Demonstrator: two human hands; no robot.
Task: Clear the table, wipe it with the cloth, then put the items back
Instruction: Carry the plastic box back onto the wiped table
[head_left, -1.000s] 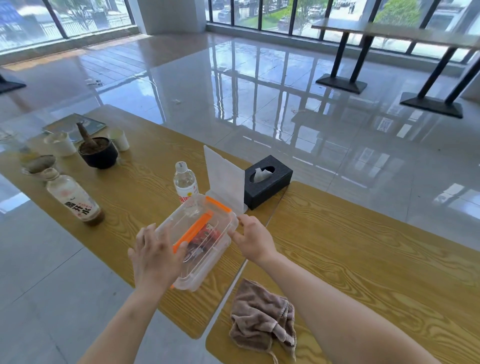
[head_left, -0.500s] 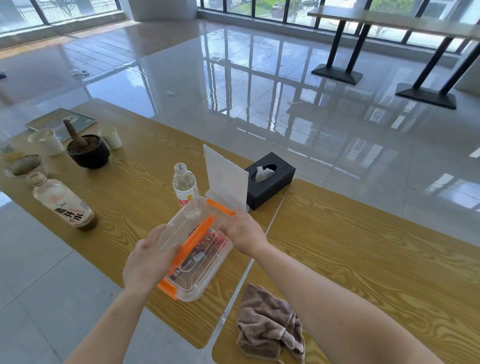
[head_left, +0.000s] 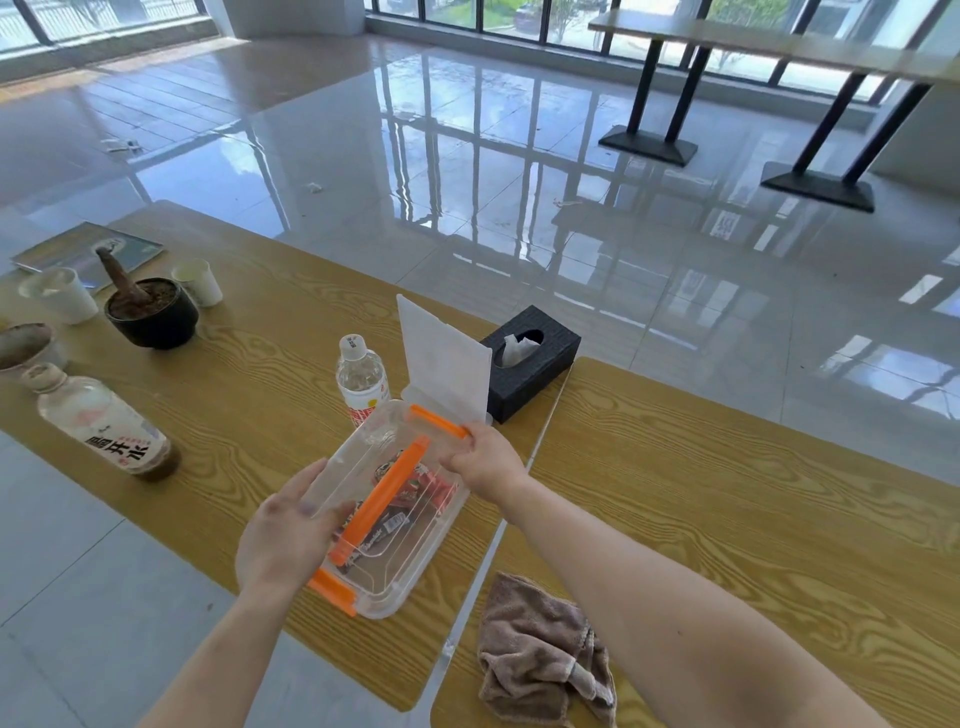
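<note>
A clear plastic box (head_left: 410, 566) with orange clips and handle holds snack packets and is tilted up over the left wooden table (head_left: 249, 374). My left hand (head_left: 283, 535) grips its near left side. My right hand (head_left: 485, 460) holds its far right edge by an orange clip. A brown cloth (head_left: 540, 660) lies crumpled at the near edge of the right table (head_left: 753, 519), apart from both hands. Behind the box stand a small water bottle (head_left: 361, 379), a white upright card holder (head_left: 444, 358) and a black tissue box (head_left: 530, 361).
On the left table's far end are a tea bottle (head_left: 104, 421), a black pot of soil (head_left: 151, 312), two paper cups (head_left: 62, 293), a bowl (head_left: 23, 353) and a book (head_left: 85, 249). A narrow gap separates the two tables. Glossy floor and black table legs (head_left: 654, 130) lie beyond.
Both hands have taken hold of the clear box and lifted it, tilting it so its lid faces me. The view has shifted slightly downward and right.
</note>
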